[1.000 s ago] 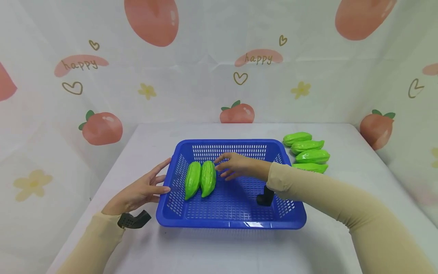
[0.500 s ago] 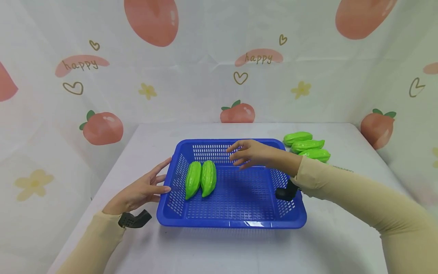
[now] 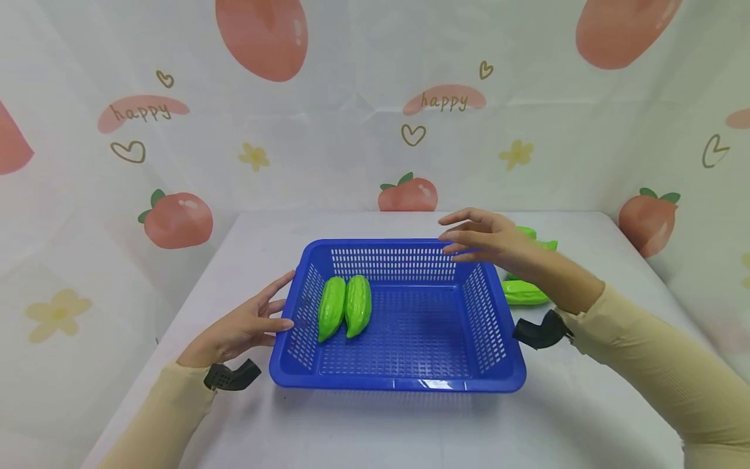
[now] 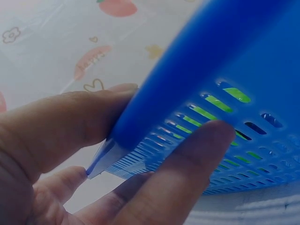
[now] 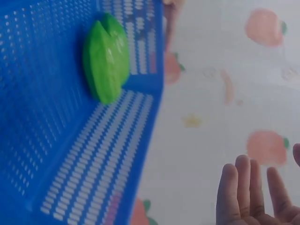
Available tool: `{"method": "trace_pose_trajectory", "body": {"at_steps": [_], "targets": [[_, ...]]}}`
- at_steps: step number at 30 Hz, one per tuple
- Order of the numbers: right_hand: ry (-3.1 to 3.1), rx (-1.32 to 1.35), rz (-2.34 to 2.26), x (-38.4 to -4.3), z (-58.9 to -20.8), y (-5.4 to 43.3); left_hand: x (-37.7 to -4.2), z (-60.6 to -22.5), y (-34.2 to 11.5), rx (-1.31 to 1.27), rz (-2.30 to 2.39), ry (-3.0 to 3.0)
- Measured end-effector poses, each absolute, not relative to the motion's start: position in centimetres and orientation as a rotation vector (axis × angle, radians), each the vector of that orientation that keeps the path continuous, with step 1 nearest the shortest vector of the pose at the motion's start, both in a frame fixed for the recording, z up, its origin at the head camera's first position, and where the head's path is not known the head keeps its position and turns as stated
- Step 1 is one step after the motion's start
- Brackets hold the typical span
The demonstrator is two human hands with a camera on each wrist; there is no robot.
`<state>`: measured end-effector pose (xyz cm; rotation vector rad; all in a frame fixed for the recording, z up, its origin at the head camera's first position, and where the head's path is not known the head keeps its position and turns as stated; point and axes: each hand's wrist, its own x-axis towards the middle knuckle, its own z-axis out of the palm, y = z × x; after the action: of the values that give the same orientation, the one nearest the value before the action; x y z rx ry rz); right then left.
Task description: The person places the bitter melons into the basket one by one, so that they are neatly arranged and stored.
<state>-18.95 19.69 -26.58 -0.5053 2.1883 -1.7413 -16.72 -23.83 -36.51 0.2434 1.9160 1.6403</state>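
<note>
While the left hand (image 3: 239, 327), fingers spread, seemingly steadies the blue basket (image 3: 357, 382) mid-frame, the right hand (image 3: 491, 240) hovers relaxed, empty, near green gourds (image 3: 523, 294) centre-right.

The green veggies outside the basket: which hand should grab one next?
Probably the right hand: it is empty and nearest those green veggies. The left hand touches the blue basket on the opposite side.

left hand (image 3: 240, 331): spread | right hand (image 3: 487, 238): raised, fingers (image 5: 243, 187) loosely extended
</note>
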Motion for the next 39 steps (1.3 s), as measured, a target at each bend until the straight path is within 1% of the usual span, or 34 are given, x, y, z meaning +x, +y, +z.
{"method": "trace_pose_trajectory", "body": {"at_steps": [5,10,17,23,27,32,39], "targets": [[2.214,-0.537,-1.833,-18.4,-26.5,22.8,-16.7,-36.5,-23.7,0.250,1.637,1.925],[2.090,-0.631,-2.052,-18.4,-27.6,26.1,-16.8,-36.5,-23.7,0.230,1.648,1.915],[2.059,-0.719,-2.197,-18.6,-30.0,29.6,-16.8,-36.7,-23.6,0.209,1.648,1.931],[2.064,-0.725,-2.225,-19.5,-33.3,32.2,-16.7,-36.6,-23.6,0.218,1.647,1.922],[2.250,-0.623,-2.089,-19.8,-35.4,33.5,-16.7,-36.5,-23.6,0.232,1.632,1.935],[2.598,-0.488,-1.705,-19.9,-37.2,34.2,-16.6,-36.5,-23.6,0.219,1.633,1.930],[2.805,-0.441,-1.376,-19.7,-38.5,34.6,-16.6,-36.6,-23.6,0.229,1.644,1.913]]}}
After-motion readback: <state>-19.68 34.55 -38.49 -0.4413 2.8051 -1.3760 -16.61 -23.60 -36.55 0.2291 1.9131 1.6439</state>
